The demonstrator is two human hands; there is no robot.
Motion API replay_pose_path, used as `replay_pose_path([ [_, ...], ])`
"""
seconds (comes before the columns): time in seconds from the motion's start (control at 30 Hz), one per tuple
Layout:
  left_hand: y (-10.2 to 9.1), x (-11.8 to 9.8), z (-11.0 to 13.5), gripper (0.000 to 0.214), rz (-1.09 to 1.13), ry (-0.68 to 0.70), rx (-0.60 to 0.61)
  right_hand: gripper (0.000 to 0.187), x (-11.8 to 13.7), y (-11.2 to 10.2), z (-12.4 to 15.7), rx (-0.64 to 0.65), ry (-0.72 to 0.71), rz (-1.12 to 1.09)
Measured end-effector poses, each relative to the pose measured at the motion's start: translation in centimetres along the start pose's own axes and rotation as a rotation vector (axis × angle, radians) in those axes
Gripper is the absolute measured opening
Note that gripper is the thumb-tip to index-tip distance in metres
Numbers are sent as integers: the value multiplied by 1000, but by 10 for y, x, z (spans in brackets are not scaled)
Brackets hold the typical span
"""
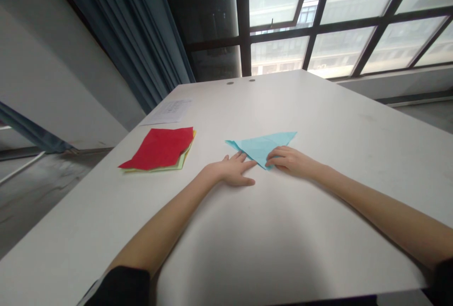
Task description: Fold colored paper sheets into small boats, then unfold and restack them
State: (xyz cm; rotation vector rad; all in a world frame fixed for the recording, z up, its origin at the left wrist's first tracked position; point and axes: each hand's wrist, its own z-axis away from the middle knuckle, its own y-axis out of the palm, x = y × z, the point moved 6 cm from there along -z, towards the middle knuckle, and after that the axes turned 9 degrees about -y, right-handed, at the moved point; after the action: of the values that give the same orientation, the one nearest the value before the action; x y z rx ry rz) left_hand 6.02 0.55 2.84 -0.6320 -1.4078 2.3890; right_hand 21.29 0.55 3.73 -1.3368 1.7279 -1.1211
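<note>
A light blue sheet of paper (260, 144), folded into a triangle, lies on the white table with one point toward me. My left hand (235, 170) rests flat on the table at its left edge, fingers spread, the fingertips at or just under that edge. On the near right side, my right hand (288, 160) has its fingers bent over the paper close to the near point. The tips of those fingers are partly hidden, and they seem to grip the paper there.
To the left lies a stack of coloured sheets, with a red sheet (163, 148) on top and yellow and pale green edges below. Behind it is a printed white page (170, 111). The white table (269, 103) reaches toward the windows; a blue curtain (130, 22) hangs at the left.
</note>
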Motion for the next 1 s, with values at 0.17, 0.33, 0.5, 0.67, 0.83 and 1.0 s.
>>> replay_pose_path([
  [0.17,-1,0,1,73,20,-18,14,26,-1,3,1,28,13,-25],
  [0.33,0,0,1,75,15,-23,44,27,-1,2,3,29,16,-34],
  [0.5,0,1,0,74,35,-24,33,27,0,3,2,28,7,-37],
  [0.67,3,3,-1,76,3,-20,60,27,-1,4,3,30,4,-41],
  [0.83,5,5,-1,77,-52,-30,81,27,-1,5,4,27,-14,-52],
  [1.0,6,5,-2,77,-82,-32,91,27,-1,4,4,31,-11,-53],
])
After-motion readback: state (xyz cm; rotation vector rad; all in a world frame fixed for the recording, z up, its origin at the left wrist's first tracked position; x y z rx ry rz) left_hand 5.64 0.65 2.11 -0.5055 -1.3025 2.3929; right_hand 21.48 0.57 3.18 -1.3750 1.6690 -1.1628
